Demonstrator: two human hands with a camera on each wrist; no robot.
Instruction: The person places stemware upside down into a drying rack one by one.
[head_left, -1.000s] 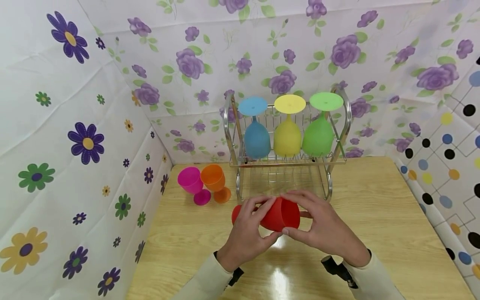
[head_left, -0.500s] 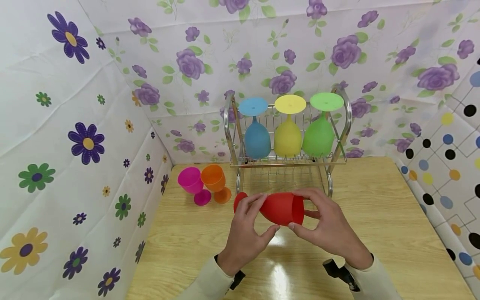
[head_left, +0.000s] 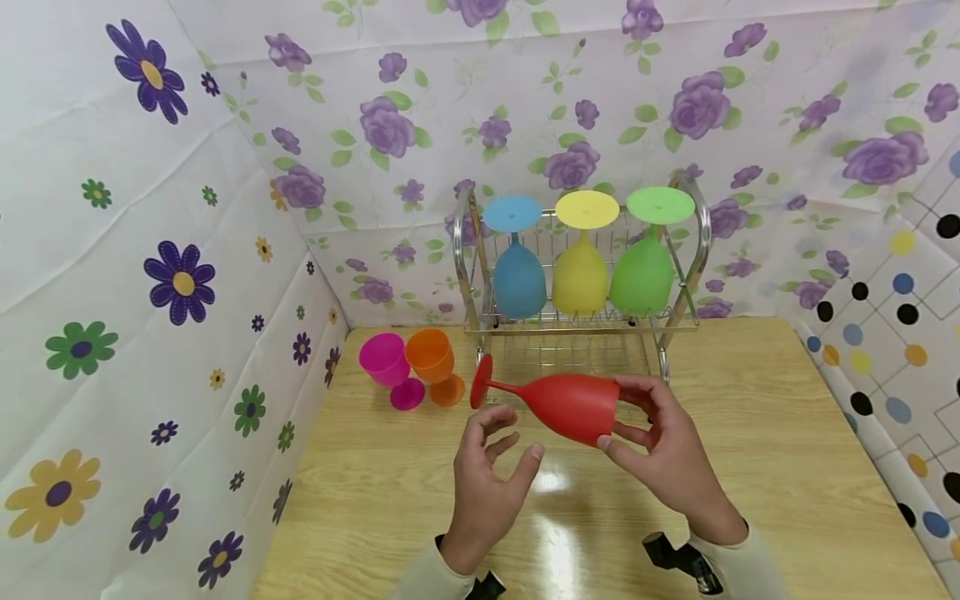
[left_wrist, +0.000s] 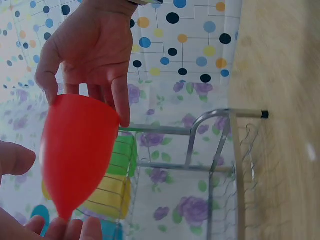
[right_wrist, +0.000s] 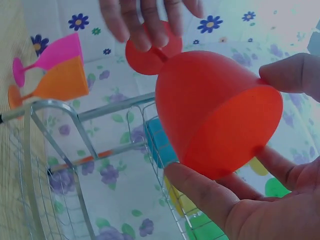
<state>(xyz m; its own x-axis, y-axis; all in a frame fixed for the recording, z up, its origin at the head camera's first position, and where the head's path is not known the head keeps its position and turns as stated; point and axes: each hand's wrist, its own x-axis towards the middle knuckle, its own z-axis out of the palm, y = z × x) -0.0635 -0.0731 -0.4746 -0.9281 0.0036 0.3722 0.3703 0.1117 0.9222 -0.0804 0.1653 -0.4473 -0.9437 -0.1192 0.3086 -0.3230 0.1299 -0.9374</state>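
A red goblet [head_left: 573, 406] is held sideways above the table, its mouth to the right and its foot to the left. My right hand [head_left: 667, 450] grips it by the rim, thumb on the near side and fingers on the far side, as the right wrist view also shows. Just below the stem, my left hand [head_left: 491, 483] is apart from the goblet with fingers loosely bent and nothing in them. Behind, a wire dish rack [head_left: 577, 331] bears a blue goblet [head_left: 519, 279], a yellow goblet [head_left: 580, 279] and a green goblet [head_left: 642, 275], all upside down on its upper tier.
A magenta goblet [head_left: 385, 360] and an orange goblet [head_left: 431, 357] stand upright on the wooden table [head_left: 360, 492], left of the rack. Flowered cloth [head_left: 420, 167] hangs behind the table and at the left, dotted cloth [head_left: 892, 333] at the right.
My left hand has let go of the red goblet and drawn slightly down. The right hand keeps its grip, and the goblet has risen a little, its stem and foot now fully showing.
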